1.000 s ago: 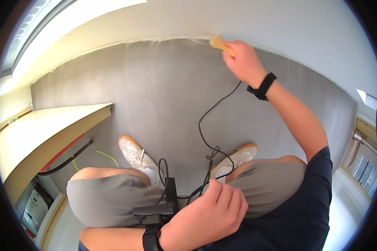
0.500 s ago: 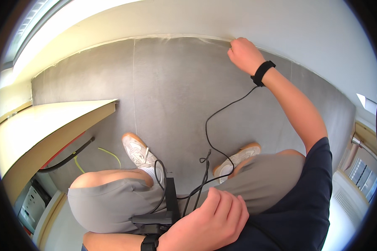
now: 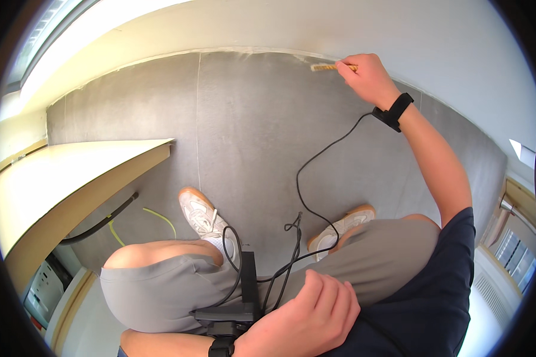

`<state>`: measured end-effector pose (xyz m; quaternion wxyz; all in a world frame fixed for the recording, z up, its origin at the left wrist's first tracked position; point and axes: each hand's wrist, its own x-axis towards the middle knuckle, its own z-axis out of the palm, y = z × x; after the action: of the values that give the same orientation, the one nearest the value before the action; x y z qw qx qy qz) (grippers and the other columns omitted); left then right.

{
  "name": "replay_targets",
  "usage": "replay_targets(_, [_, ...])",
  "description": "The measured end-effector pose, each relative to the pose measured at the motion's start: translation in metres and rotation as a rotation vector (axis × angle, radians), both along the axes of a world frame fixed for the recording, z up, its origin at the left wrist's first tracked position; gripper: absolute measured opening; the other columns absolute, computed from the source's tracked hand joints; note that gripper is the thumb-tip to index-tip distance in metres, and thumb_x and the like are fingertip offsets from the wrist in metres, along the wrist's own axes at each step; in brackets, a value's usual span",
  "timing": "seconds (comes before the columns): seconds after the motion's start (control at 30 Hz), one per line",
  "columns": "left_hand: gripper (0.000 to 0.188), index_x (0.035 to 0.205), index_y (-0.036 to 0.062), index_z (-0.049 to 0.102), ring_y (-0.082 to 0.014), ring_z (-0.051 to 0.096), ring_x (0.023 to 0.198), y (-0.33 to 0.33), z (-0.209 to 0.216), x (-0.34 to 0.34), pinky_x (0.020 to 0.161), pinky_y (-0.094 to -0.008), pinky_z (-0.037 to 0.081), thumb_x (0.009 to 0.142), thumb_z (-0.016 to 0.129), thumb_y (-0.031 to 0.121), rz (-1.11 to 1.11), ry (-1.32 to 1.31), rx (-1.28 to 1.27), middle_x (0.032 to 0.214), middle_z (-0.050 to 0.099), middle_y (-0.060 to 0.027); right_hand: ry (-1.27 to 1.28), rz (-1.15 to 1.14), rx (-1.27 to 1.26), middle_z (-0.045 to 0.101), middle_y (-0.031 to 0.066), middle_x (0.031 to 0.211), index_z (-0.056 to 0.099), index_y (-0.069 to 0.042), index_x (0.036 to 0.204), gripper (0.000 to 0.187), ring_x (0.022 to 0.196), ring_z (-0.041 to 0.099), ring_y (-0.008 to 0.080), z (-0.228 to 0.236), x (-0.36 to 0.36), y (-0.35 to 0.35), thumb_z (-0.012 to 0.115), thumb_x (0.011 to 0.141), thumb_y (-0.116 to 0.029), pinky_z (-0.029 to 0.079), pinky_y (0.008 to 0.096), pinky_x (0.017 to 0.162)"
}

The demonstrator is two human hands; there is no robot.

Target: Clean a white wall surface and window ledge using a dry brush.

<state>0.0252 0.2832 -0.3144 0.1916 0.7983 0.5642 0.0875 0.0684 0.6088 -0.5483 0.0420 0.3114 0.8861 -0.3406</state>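
In the head view, my right hand (image 3: 372, 77) has its fingers closed on a brush (image 3: 324, 67), its bristle end pointing left. The brush is just short of the far edge of the floor (image 3: 244, 119), right of that edge's middle, where the wall (image 3: 363, 27) meets it; I cannot tell whether the tips touch. To work this edge well, I'd judge a light grip, low bristles and short strokes along the seam best, with the cable (image 3: 298, 178) from my wrist strap (image 3: 401, 107) kept slack (it loops near my shoes, so a snag seems possible).

My left hand (image 3: 304, 318) lies near my lap, fingers loosely curled; whether they hide anything I cannot tell.

The brush looks slim and yellowish, with paler bristles. The floor is matte grey, faintly mottled and cut by thin straight joints; its far edge carries a ragged, whitish line. The wall is smooth and pale. Toward the floor's left edge juts a flat, cream-coloured panel (image 3: 71, 172) with a squared, tan side.
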Motion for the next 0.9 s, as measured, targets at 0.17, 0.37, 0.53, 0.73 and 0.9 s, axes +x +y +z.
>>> replay_targets(0.17, [0.029, 0.098, -0.0023, 0.067, -0.0242, 0.059, 0.081, 0.003, 0.000, -0.001, 0.082, -0.0373, 0.046, 0.085, 0.056, 0.021, 0.012, -0.028, -0.003, 0.084, 0.063, -0.0121, -0.034, 0.062, -0.077, 0.054, 0.0078, 0.060, 0.065, 0.007, 0.085, 0.033, 0.056, 0.053, 0.0152, -0.010, -0.006, 0.004, 0.057, 0.095, -0.023, 0.041, 0.0328, 0.055])
replay_targets(0.37, [0.024, 0.094, 0.0034, 0.067, -0.0185, 0.055, 0.072, 0.009, -0.017, -0.005, 0.073, -0.0309, 0.046, 0.078, 0.063, 0.019, -0.068, -0.095, 0.036, 0.073, 0.054, -0.0025, 0.108, 0.181, -0.018, 0.059, 0.0120, 0.064, 0.066, 0.007, 0.088, 0.031, 0.057, 0.054, 0.0218, -0.024, -0.032, -0.006, 0.056, 0.095, -0.021, 0.044, 0.0339, 0.058])
replay_targets(0.53, [0.029, 0.098, -0.0023, 0.067, -0.0244, 0.059, 0.081, 0.005, -0.003, -0.001, 0.082, -0.0370, 0.046, 0.084, 0.056, 0.022, 0.014, -0.043, -0.019, 0.084, 0.064, -0.0121, 0.359, 0.192, 0.101, 0.058, 0.0140, 0.063, 0.064, 0.007, 0.083, 0.031, 0.055, 0.046, 0.0263, -0.016, -0.027, -0.012, 0.057, 0.096, -0.021, 0.041, 0.0366, 0.056])
replay_targets(0.73, [0.029, 0.098, -0.0022, 0.067, -0.0246, 0.059, 0.081, 0.006, -0.003, 0.001, 0.082, -0.0368, 0.046, 0.085, 0.056, 0.021, 0.014, -0.051, -0.006, 0.085, 0.064, -0.0122, 0.017, 0.128, -0.006, 0.045, 0.0098, 0.054, 0.051, 0.006, 0.068, 0.039, 0.053, 0.040, 0.0236, -0.001, -0.020, -0.012, 0.056, 0.096, -0.021, 0.035, 0.0389, 0.053])
replay_targets(0.9, [0.021, 0.091, 0.0037, 0.067, -0.0200, 0.055, 0.072, 0.011, -0.014, -0.002, 0.077, -0.0330, 0.048, 0.081, 0.060, 0.021, -0.098, -0.085, 0.051, 0.073, 0.055, -0.0035, 0.016, 0.127, 0.006, 0.045, 0.0117, 0.057, 0.052, 0.006, 0.072, 0.037, 0.054, 0.037, 0.0241, -0.020, -0.027, -0.011, 0.056, 0.097, -0.022, 0.035, 0.0377, 0.054])
